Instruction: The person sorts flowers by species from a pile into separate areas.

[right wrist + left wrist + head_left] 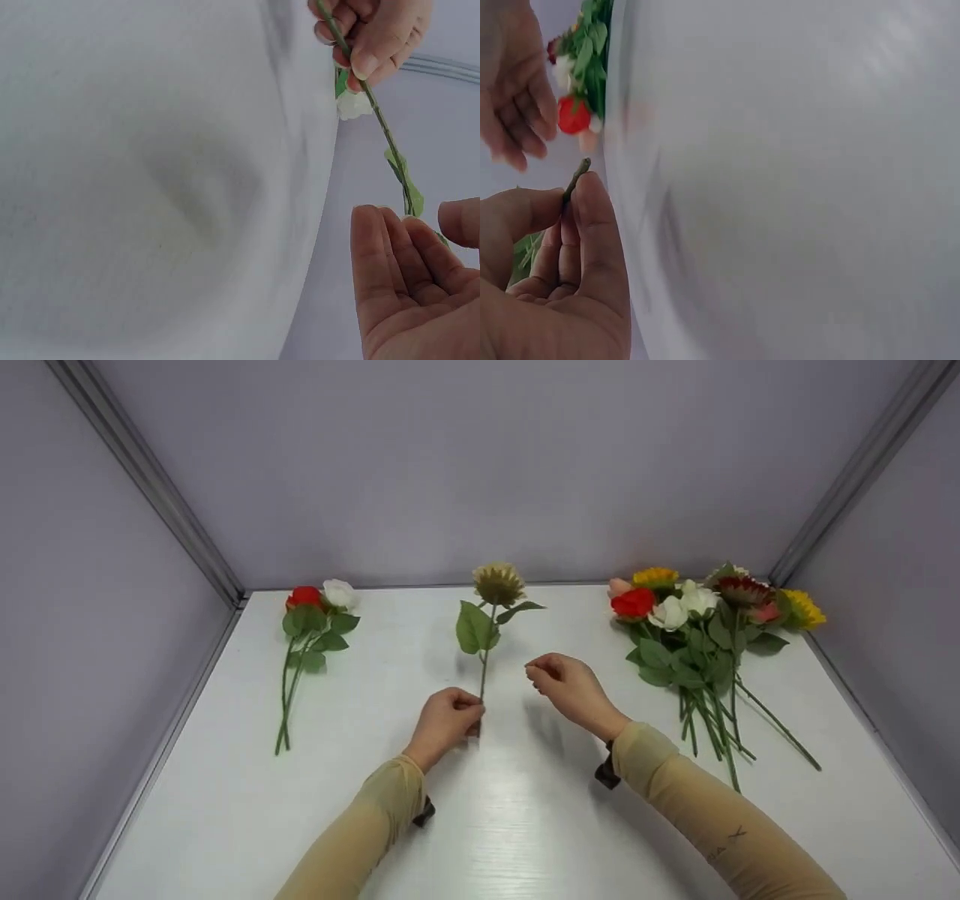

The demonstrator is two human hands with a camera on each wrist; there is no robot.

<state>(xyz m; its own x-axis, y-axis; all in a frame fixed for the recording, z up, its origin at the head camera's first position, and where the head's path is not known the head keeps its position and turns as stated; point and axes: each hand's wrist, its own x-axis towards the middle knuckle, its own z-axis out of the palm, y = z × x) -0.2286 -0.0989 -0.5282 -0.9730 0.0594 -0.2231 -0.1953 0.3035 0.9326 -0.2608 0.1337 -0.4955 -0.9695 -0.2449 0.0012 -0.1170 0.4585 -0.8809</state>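
My left hand [448,721] pinches the lower stem of a pale sunflower [499,583] between thumb and fingertips. The flower stands upright above the table, its head turned away from me and broad green leaves below it. In the left wrist view the cut end of the stem [577,178] pokes out past the fingertips. To the right of the stem hovers my right hand [574,690], fingers loosely bent and apart from the flower. Nothing lies in its fingers in the right wrist view, where the green stem [381,116] slants down behind the fingertips.
On the left of the white table [225,810] lie a red rose [305,598] and a white rose [340,594], stems toward me. A heap of flowers [697,641], red, white, yellow and dark red, lies at the right. Grey walls [480,465] enclose the back and sides.
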